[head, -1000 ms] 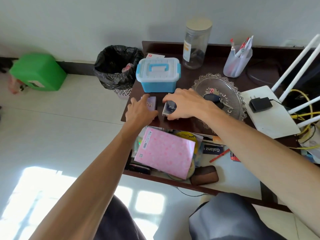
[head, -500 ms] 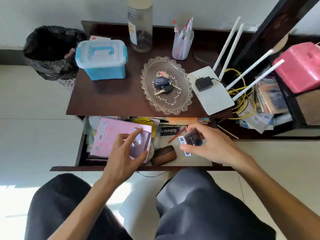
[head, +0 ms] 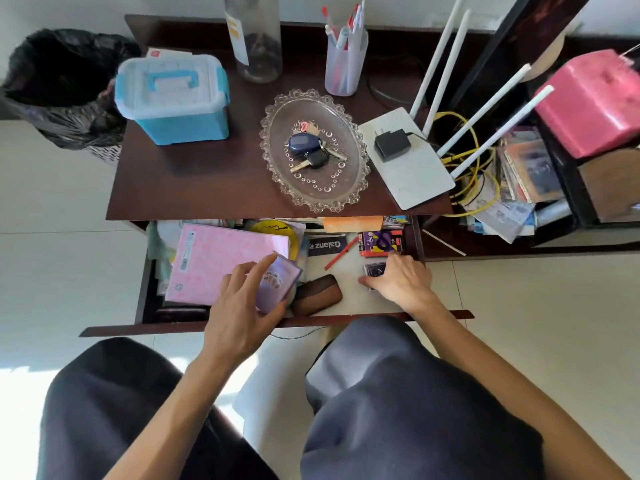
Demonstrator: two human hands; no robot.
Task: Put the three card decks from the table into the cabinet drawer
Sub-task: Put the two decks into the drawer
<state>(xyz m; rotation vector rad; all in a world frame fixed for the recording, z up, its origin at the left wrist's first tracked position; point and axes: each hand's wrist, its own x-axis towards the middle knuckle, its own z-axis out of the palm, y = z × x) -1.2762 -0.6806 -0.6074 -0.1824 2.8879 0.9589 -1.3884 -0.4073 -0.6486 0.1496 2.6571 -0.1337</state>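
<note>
Both hands have dropped into the open drawer (head: 346, 318): the right hand (head: 401, 282) presses a dark deck (head: 374, 270) onto the floor near the right wall, the left hand (head: 242, 306) grips a purple deck (head: 278, 282) over the pink notebook (head: 221, 261). No decks remain on the table (head: 207, 181); a red deck (head: 381, 242) lies toward the back right corner.

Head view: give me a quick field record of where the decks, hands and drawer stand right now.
drawer: open, cluttered
left hand: holding purple deck over pink notebook
right hand: pressing dark deck onto the drawer floor, right side
third deck: red and purple box lying in the drawer behind the right hand
table top: no decks visible; blue box, glass dish with keys, router
status: one deck in, two nearly placed
</note>
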